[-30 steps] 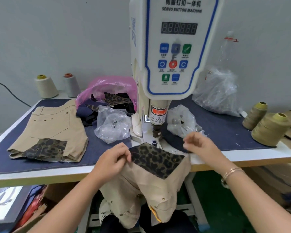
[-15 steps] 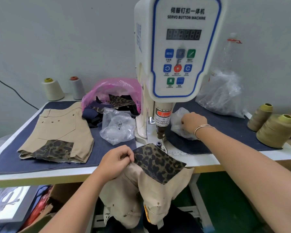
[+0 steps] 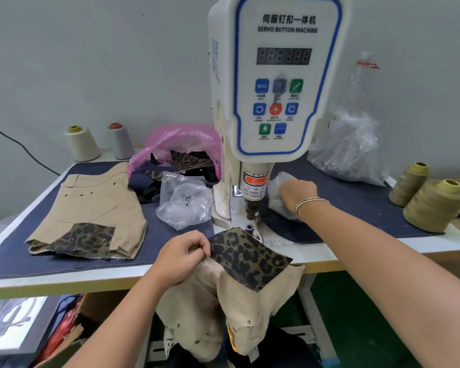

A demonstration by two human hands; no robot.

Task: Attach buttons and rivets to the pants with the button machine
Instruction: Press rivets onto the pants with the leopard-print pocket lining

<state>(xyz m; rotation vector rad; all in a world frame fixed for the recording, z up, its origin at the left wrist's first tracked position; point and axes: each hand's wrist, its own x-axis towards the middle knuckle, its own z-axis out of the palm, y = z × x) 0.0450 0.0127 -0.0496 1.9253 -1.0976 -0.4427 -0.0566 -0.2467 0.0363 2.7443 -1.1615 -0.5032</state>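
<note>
Fetching a rivet, probably: right hand [image 3: 298, 193] curled into far clear bag [image 3: 278, 196], grasp hidden; left hand [image 3: 182, 257] pinching pants [image 3: 247, 254] near machine [image 3: 274, 83]. Next, seating on die [image 3: 249, 227].

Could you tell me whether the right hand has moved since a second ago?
Yes. The right hand went from the table's front edge back to the clear bag right of the button machine.

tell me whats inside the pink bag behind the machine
The pink bag holds fabric scraps: leopard-print and dark navy pieces spilling from its mouth. Anything deeper inside is covered by those scraps.
</note>
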